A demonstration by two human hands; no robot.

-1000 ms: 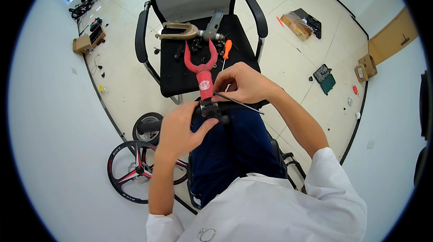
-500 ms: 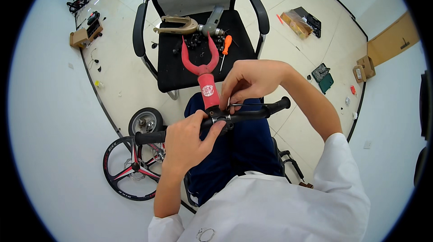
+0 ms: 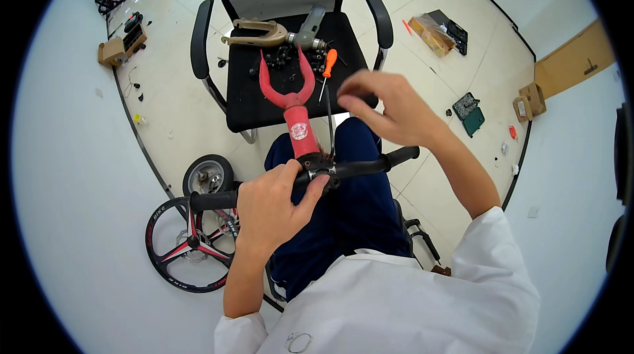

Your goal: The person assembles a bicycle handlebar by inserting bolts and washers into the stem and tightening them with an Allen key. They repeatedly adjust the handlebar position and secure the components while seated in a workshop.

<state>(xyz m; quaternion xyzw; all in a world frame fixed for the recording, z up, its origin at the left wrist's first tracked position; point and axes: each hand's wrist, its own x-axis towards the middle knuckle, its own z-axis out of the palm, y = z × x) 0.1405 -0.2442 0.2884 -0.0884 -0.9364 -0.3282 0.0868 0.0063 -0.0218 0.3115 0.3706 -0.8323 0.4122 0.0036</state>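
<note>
A black handlebar lies across my lap, joined by its stem clamp to a red bicycle fork whose two prongs point toward the chair. My left hand grips the bar just left of the clamp, thumb on the clamp. From the clamp's right side a thin dark hex key juts out, its long arm pointing away from me. Close to that arm's far end is my right hand, thumb and fingers apart, seemingly not touching the key. The fingertips are slightly blurred.
On the black chair ahead lie a tan fork, dark small parts and an orange-handled screwdriver. A three-spoke wheel and a smaller wheel are at left. A green case lies open on the floor at right.
The hex key's long arm has swung from pointing right to pointing away from me. My right hand has let go of it and moved up and right; my left hand keeps its grip.
</note>
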